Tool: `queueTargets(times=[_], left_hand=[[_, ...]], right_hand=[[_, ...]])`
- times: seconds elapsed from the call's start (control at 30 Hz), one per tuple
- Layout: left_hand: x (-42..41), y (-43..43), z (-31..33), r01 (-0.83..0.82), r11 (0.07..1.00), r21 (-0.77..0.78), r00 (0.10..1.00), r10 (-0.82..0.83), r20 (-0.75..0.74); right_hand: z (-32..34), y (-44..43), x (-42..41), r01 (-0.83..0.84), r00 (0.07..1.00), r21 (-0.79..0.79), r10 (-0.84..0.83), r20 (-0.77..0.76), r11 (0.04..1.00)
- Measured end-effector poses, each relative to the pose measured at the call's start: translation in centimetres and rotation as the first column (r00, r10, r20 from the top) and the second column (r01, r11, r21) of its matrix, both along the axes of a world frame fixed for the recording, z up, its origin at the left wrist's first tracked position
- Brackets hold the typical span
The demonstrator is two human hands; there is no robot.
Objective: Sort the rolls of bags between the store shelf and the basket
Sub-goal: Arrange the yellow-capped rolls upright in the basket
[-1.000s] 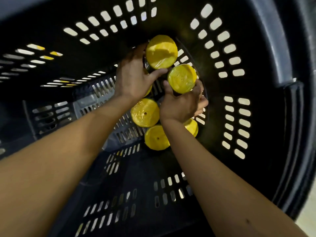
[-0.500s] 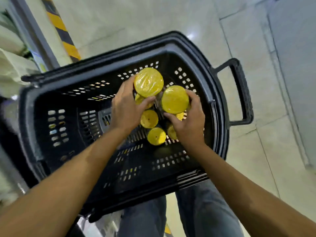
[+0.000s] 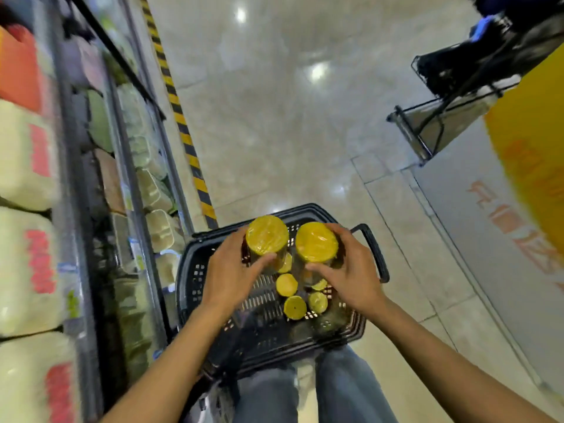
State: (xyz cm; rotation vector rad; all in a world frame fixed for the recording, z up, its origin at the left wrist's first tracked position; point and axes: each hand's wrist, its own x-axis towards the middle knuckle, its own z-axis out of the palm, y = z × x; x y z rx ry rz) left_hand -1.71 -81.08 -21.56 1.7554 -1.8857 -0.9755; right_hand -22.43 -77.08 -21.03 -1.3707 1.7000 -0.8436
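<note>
A black plastic basket (image 3: 195,270) stands on the floor in front of my legs. My left hand (image 3: 232,276) grips one yellow roll of bags (image 3: 267,235) upright above the basket. Beside it, my right hand (image 3: 351,276) grips a second yellow roll (image 3: 316,242). Both rolls are lifted clear of the basket floor. Several more yellow rolls (image 3: 294,307) stand on end in the basket below my hands. The store shelf (image 3: 76,209) runs along the left, blurred.
Pale and red packages (image 3: 27,154) fill the shelf on the left. A yellow-black striped strip (image 3: 183,129) edges its base. Glossy tiled floor (image 3: 290,117) stretches ahead. A metal cart (image 3: 433,129) and a yellow panel (image 3: 531,148) stand at the right.
Both hands have risen out of the basket, each with a yellow roll. My view has pulled up and back, from inside the basket to the aisle and shelf.
</note>
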Motion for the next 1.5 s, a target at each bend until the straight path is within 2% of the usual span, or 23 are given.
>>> queueTargets(times=[0.13,0.27,0.4,0.53,0.73,0.93,1.07,1.3,1.5], left_hand=[[0.1,0.1,6.9,-0.009,0.998,-0.056,0.999,0.006,-0.046],[0.0,0.3,12.3,-0.026,0.996,-0.082,1.0,0.025,-0.005],[-0.3,2.2,16.1,-0.17,0.975,-0.14,0.982,0.179,0.055],[-0.5,6.1,19.3,-0.34,0.926,-0.167,0.928,0.359,0.102],[-1.0,15.7,23.1,-0.575,0.787,-0.224,0.773,0.612,0.168],[-1.0,26.8,25.8,-0.764,0.582,-0.279,0.544,0.813,0.207],[-1.7,34.4,26.5,-0.854,0.419,-0.308,0.401,0.908,0.122],[-3.7,49.5,25.7,-0.934,0.207,-0.29,0.19,0.978,0.085],[-5.5,62.4,25.3,-0.952,0.05,-0.302,0.046,0.999,0.02]], right_hand=[[7.1,-2.1,-1.1,-0.066,0.998,-0.079,0.068,0.012,0.995],[12.6,-4.7,-2.4,-0.174,0.983,-0.133,0.181,0.037,0.976],[16.2,-6.7,-3.3,-0.309,0.948,-0.203,0.319,0.017,0.929],[18.8,-7.6,-2.7,-0.458,0.877,-0.252,0.48,0.027,0.852],[22.2,-5.6,1.6,-0.727,0.654,-0.285,0.757,-0.012,0.624],[24.5,0.6,7.0,-0.878,0.405,-0.289,0.914,-0.026,0.381],[25.3,6.7,9.9,-0.926,0.246,-0.294,0.969,0.001,0.236],[26.5,20.5,13.0,-0.943,-0.011,-0.332,1.0,0.004,-0.009],[26.0,33.3,14.2,-0.932,-0.153,-0.325,0.987,-0.04,-0.158]])
